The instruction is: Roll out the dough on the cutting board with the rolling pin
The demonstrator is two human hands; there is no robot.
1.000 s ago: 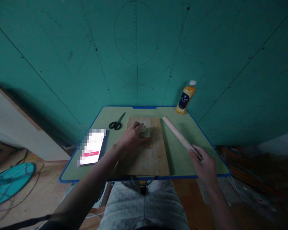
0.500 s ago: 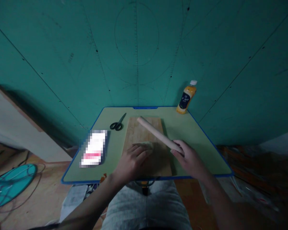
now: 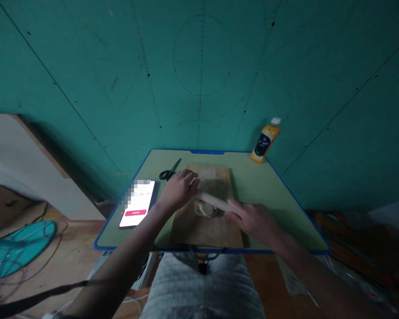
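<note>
My right hand [image 3: 249, 217] is wrapped round one end of a pale wooden rolling pin [image 3: 216, 201], which slants up to the left above a wooden board [image 3: 202, 232]. Beneath the pin a lump of dough [image 3: 206, 210] rests on the board, partly covered by it. My left hand [image 3: 182, 188] hovers over the board's left side, palm down. Its fingers are loosely bent and lie just by the pin's far end; I see nothing held in them.
Black scissors [image 3: 169, 172] lie behind my left hand, partly hidden. A lit phone [image 3: 138, 206] is on the table's left side. An orange drink bottle [image 3: 265, 141] stands at the back right corner. A green wall [image 3: 199, 119] rises behind the blue-edged table [image 3: 262, 186].
My left hand has left the dough and moved up and forward, uncovering it. My right hand has brought the rolling pin down and left over the dough. The view has shifted slightly.
</note>
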